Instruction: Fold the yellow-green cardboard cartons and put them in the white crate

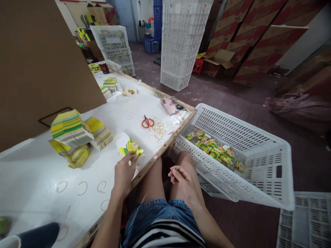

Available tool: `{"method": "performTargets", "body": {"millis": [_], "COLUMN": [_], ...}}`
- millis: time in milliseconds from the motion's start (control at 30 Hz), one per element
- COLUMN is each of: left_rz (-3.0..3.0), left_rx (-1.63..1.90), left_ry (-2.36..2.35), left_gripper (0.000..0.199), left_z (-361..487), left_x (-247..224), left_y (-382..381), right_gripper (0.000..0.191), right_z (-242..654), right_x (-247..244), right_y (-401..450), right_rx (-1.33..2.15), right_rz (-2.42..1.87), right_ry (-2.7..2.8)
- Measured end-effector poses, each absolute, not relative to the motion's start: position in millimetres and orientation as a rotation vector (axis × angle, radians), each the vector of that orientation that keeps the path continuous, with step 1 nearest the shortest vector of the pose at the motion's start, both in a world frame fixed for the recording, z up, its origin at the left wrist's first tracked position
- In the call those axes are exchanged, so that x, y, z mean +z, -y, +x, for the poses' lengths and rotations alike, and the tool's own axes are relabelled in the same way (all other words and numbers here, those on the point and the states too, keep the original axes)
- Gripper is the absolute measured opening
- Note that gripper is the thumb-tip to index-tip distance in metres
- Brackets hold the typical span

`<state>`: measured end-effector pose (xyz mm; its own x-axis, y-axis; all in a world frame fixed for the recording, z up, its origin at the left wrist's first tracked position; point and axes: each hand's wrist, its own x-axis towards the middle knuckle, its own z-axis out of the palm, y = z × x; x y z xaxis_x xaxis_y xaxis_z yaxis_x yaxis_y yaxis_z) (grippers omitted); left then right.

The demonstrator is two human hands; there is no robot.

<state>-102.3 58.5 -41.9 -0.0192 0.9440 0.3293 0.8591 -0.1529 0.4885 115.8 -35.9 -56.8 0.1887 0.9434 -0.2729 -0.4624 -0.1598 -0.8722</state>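
At the table's near edge, my left hand (126, 169) has its fingers closed on the near end of a yellow-green printed wrapper (131, 146), which lies on the white tabletop. My right hand (181, 177) is over my lap, apart from the table, with its fingers curled in and the thumb against them. Whatever it may hold cannot be made out. Beyond the wrapper lie a pair of red-handled scissors (147, 122) and a loose heap of rubber bands (159, 131). To the left, stacks of similar yellow-green wrappers (69, 129) lean on one another.
On my right, a white plastic crate (269, 144) stands against the table with several small yellow-green packets (214, 148) inside. Single rubber bands (82, 188) lie at the left. A tall crate stack (181, 44) rises beyond the table. Brown cardboard (46, 65) blocks the far left.
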Motion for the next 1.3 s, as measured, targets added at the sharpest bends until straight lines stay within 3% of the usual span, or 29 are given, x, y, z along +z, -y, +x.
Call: {"method": "performTargets", "body": {"millis": [133,233,400,500,600,767,1033,1300], "left_rz": [2.063,2.185,2.139,1.974,1.522,1.036,0.991,0.951], "left_rx": [1.126,1.371,1.128,1.18,1.233,0.875,0.811,0.966], "left_ry": [-1.967,-1.459,-0.768,-0.859,-0.998,-0.729,-0.618,-0.897], "left_gripper": [0.026,0.02,0.021,0.026,0.046,0.06,0.06,0.044], "left_z": [-91,-67,-33,-31,-34,-33,-27,-19], "left_x": [-23,-16,-23,-28,-29,-27,-30,-40], "left_y": [-40,-13,17,17,11,3,5,4], "right_gripper": [0.039,0.052,0.037,0.035,0.036,0.035,0.034,0.031], "right_z": [115,114,121,128,126,115,123,114], "right_x": [-52,-47,-46,-47,-48,-49,-36,-48], "right_y": [37,36,33,35,38,40,40,44], "right_rx": [1.381,1.445,1.302,1.226,1.289,1.351,1.325,1.311], "right_rz": [-1.116,-1.085,-1.161,-1.216,-1.198,-1.153,-1.177,-1.207], "right_ry": [0.544,0.501,0.521,0.592,0.608,0.581,0.687,0.745]}}
